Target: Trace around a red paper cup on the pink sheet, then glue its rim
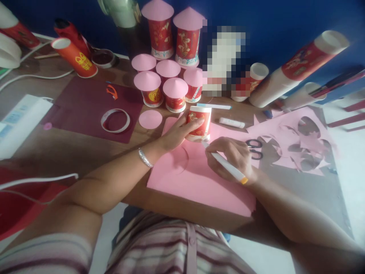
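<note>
My left hand [182,131] is wrapped round a short red-and-white cardboard tube [199,127], held upright above a pink paper sheet [176,182]. In my right hand [230,156] is a white marker pen [232,169] with an orange end; its tip is at the tube's lower white band. Whether the tip touches the band I cannot tell. Just behind the tube lies a white pen [215,106] with a blue end. A white glue stick [231,122] rests on the pink paper, and dark-handled scissors [254,149] lie beside my right hand.
Several red tubes with pink cone roofs [175,89] stand at the back. Left of them are a maroon sheet [85,102], a cardboard ring [115,121] and a pink disc [150,119]. Pink paper offcuts [288,133] and a tall tube [302,64] are on the right.
</note>
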Demonstrator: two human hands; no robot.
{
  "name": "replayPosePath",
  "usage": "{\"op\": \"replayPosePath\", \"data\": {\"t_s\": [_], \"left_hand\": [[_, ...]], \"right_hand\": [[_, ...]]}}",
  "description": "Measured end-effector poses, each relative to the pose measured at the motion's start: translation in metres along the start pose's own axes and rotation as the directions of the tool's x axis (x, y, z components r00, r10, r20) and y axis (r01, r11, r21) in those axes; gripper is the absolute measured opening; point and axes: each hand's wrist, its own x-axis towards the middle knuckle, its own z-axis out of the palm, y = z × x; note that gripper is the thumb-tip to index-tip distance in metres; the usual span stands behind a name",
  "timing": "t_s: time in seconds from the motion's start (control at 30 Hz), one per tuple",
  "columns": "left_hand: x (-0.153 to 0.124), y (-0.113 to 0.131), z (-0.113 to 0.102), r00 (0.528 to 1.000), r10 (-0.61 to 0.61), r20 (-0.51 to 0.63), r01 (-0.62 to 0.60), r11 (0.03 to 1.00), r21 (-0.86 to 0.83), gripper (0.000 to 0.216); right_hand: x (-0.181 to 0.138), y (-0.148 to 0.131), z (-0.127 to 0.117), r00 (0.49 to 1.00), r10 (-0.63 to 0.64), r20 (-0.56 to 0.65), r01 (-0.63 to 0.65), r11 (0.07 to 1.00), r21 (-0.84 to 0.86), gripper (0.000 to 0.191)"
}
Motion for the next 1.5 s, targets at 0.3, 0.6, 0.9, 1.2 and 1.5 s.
{"op": "replayPosePath", "data": {"t_s": [0.3,0.6,0.9,1.2,1.5], "left_hand": [[0.0013,0.0004,0.0002,1.000,0.017,-0.024,-0.015,0.997,0.078,0.032],[0.0016,0.0003,0.0005,1.000,0.030,-0.010,-0.029,0.998,0.062,0.031],[-0.0011,0.0071,0.0044,0.999,0.031,0.018,-0.030,0.998,-0.063,0.037],[0.0020,0.0015,-0.0008,0.997,0.042,-0.064,-0.047,0.995,-0.084,0.046],[-0.0001,0.0018,-0.0002,0.999,0.029,-0.017,-0.029,1.000,-0.009,0.042]], "right_hand": [[0.0002,-0.0019,0.0018,1.000,0.019,0.019,-0.019,0.999,0.027,0.021],[0.0029,-0.0026,-0.0034,1.000,-0.026,-0.014,0.028,0.991,0.131,0.018],[0.0020,0.0019,-0.0003,0.996,-0.032,-0.078,0.042,0.991,0.128,0.026],[0.0002,0.0033,-0.0006,0.999,-0.014,-0.040,0.020,0.989,0.149,0.022],[-0.0020,0.0012,0.0029,0.999,-0.048,-0.017,0.051,0.977,0.205,0.022]]}}
